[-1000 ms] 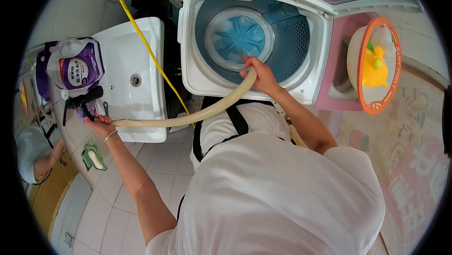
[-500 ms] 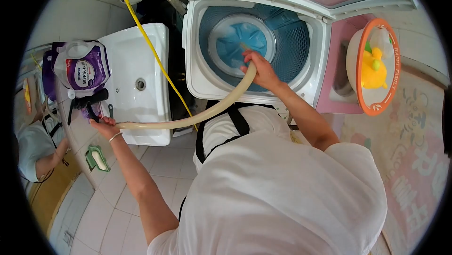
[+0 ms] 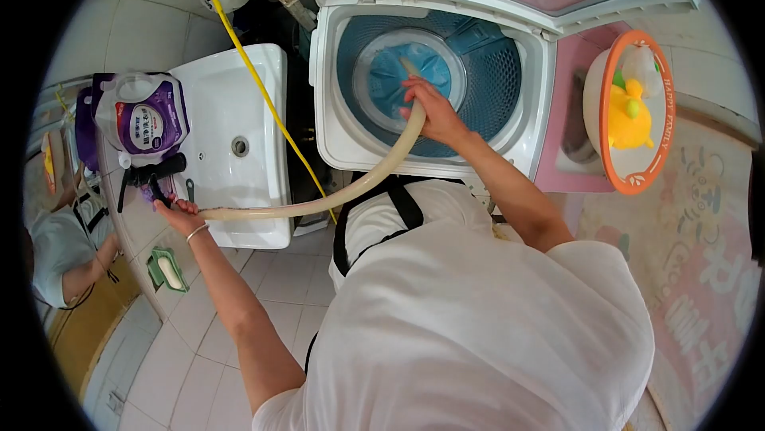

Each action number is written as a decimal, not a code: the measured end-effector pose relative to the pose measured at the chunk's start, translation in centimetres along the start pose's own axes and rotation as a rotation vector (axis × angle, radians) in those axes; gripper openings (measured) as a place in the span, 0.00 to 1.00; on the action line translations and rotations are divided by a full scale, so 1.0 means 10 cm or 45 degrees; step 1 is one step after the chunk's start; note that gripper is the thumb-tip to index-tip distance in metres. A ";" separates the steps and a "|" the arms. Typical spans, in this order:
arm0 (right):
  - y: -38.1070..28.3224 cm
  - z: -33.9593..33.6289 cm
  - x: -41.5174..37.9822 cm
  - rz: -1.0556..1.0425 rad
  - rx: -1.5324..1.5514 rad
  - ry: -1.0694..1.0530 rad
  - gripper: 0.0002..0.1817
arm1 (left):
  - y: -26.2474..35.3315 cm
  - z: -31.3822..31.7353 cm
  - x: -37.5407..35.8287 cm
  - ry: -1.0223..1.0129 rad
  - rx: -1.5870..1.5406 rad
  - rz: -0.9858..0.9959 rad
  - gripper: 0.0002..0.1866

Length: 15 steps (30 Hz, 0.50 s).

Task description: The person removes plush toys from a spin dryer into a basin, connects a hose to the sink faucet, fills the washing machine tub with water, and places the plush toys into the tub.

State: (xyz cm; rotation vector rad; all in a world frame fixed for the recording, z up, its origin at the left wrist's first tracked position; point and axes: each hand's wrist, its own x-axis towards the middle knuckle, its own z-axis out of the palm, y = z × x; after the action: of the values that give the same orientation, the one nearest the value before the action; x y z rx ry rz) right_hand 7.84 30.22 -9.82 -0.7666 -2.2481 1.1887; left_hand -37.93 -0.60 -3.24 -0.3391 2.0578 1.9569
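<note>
A thick cream-coloured hose [image 3: 343, 196] curves from the sink side to the open tub of a top-loading washing machine [image 3: 540, 104]. My right hand [image 3: 431, 110] is closed round the hose over the tub, and the hose end points down into the blue drum [image 3: 390, 80]. At the far left, my left hand [image 3: 180, 214] is closed on the hose's other end, beside a black tap [image 3: 155, 172]. Part of the left fingers is hidden behind the hose and the tap.
A white sink [image 3: 239, 184] stands left of the machine, with a purple-labelled detergent bag [image 3: 143, 116] beside it. A yellow cable [image 3: 275, 108] crosses the sink. Right are an orange-rimmed basin [image 3: 666, 112] and yellow toy [image 3: 629, 123]. A green soap dish [image 3: 169, 270] is lower left.
My right hand has moved slightly down along the hose, and more of the hose end shows above it over the drum. My left hand has stayed almost in place.
</note>
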 end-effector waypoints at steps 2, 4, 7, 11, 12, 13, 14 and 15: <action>0.02 0.02 -0.03 -0.042 0.022 -0.153 0.13 | 0.00 0.00 -0.02 0.007 0.007 0.005 0.26; 0.03 0.03 -0.04 -0.086 0.039 -0.301 0.13 | 0.00 0.00 -0.01 0.007 0.011 0.011 0.26; 0.05 0.02 -0.04 -0.035 0.010 -0.101 0.12 | -0.01 -0.01 0.00 -0.035 0.001 0.006 0.25; -0.04 -0.09 -0.14 0.101 0.040 -0.298 0.11 | 0.00 0.00 0.00 0.010 0.017 -0.009 0.25; -0.09 -0.12 -0.16 0.237 0.094 -0.444 0.10 | 0.00 0.01 0.00 0.002 0.022 -0.001 0.26; -0.06 -0.11 -0.18 0.237 0.090 -0.444 0.10 | -0.01 0.02 0.01 0.000 0.019 -0.004 0.26; -0.02 -0.07 -0.23 0.212 0.059 -0.254 0.10 | -0.02 0.02 0.02 -0.003 0.013 -0.008 0.26; -0.01 -0.04 -0.27 0.188 0.033 -0.065 0.10 | -0.02 -0.01 0.02 -0.005 0.013 -0.012 0.26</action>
State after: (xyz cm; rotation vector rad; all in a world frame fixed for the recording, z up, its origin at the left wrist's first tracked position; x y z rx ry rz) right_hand 10.04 28.64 -9.90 -0.9154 -2.2449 1.3170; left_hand -38.03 -0.67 -3.44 -0.3419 2.0591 1.9399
